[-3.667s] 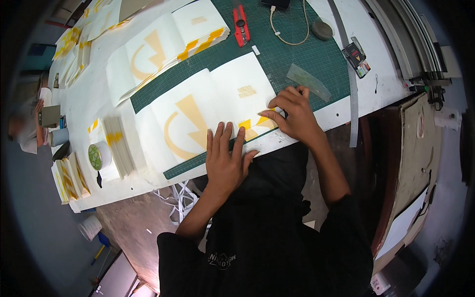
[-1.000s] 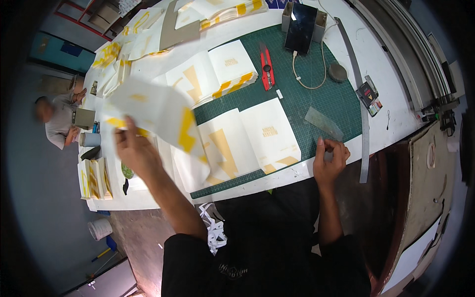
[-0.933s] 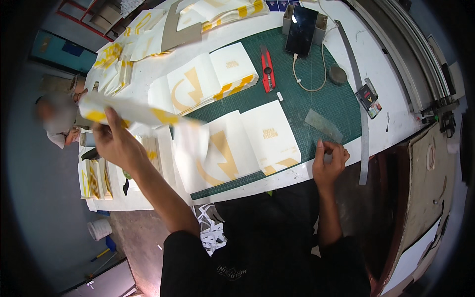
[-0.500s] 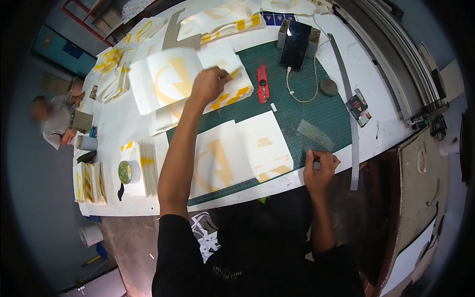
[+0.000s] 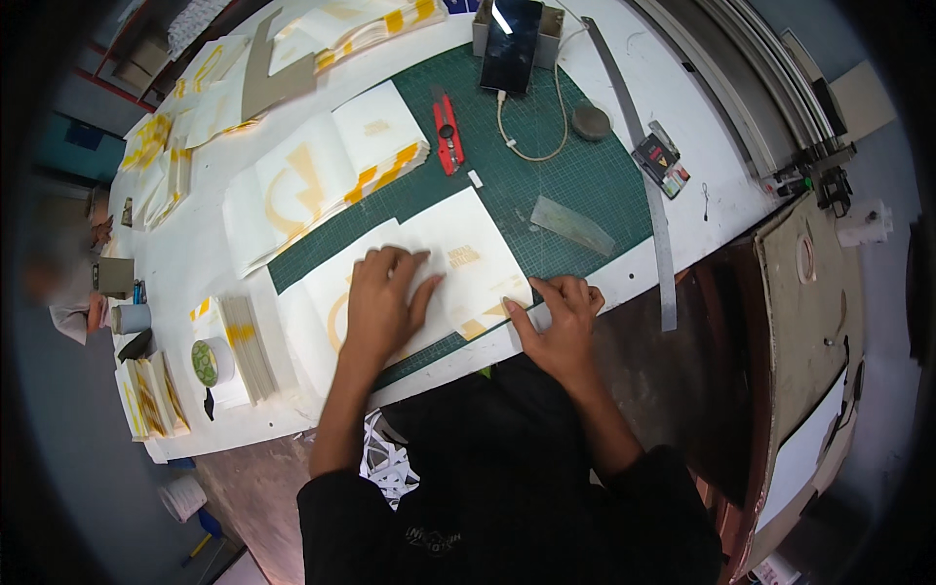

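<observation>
A white printed sheet (image 5: 492, 229) with pale yellow graphics lies on the green cutting mat (image 5: 614, 171) before me. My left hand (image 5: 383, 297) is over the middle of it, fingers curved and thumb apart, with nothing seen in them. At the sheet's right corner is my right hand (image 5: 559, 317), thumb on the paper and fingers spread near its edge. Behind the sheet sits a stack of similar printed sheets (image 5: 385, 136) with yellow-striped edges. A red utility knife (image 5: 448, 136), a small white block (image 5: 475, 179) and a translucent strip (image 5: 573, 226) lie on the mat.
A phone (image 5: 510, 44) on a cable leans at the back beside a round dark puck (image 5: 590, 122). A steel ruler (image 5: 666, 263) overhangs the front table edge. A tape roll (image 5: 208, 363) rests by folded stacks at left. Another person (image 5: 73, 268) is at the far left.
My left hand has come from the rear stack down onto the near sheet. The page lifted at that stack now lies flat. My right hand has moved left to the sheet's corner.
</observation>
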Tool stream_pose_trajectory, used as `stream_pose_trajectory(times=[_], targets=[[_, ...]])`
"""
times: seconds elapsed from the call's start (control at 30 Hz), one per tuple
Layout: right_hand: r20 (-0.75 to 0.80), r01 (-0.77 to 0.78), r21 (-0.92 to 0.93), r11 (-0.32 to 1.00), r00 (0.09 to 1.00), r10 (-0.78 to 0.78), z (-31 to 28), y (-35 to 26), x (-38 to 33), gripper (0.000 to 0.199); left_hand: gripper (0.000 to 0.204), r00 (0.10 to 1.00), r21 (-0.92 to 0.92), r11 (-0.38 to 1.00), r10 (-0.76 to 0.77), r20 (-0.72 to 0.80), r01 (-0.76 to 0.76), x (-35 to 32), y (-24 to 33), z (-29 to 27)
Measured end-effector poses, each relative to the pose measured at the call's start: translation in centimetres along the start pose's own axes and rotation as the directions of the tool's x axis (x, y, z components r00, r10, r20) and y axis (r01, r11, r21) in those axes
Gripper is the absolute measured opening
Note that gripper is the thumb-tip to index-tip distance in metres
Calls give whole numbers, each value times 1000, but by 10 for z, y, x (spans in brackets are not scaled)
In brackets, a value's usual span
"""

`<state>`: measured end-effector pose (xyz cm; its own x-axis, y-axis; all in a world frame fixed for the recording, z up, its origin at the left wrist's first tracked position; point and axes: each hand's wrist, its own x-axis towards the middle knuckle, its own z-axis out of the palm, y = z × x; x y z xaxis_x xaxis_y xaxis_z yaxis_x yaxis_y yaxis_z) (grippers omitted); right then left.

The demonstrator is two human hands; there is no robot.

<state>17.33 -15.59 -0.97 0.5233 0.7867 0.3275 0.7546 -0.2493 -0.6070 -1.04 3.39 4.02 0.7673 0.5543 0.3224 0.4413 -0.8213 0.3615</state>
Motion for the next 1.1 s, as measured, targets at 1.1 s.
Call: stream_pose_trajectory(times=[1.1], targets=[[20, -14, 229, 973, 1000, 10, 3, -8, 1, 39, 45, 991, -2, 992, -129, -23, 129, -44, 18, 40]])
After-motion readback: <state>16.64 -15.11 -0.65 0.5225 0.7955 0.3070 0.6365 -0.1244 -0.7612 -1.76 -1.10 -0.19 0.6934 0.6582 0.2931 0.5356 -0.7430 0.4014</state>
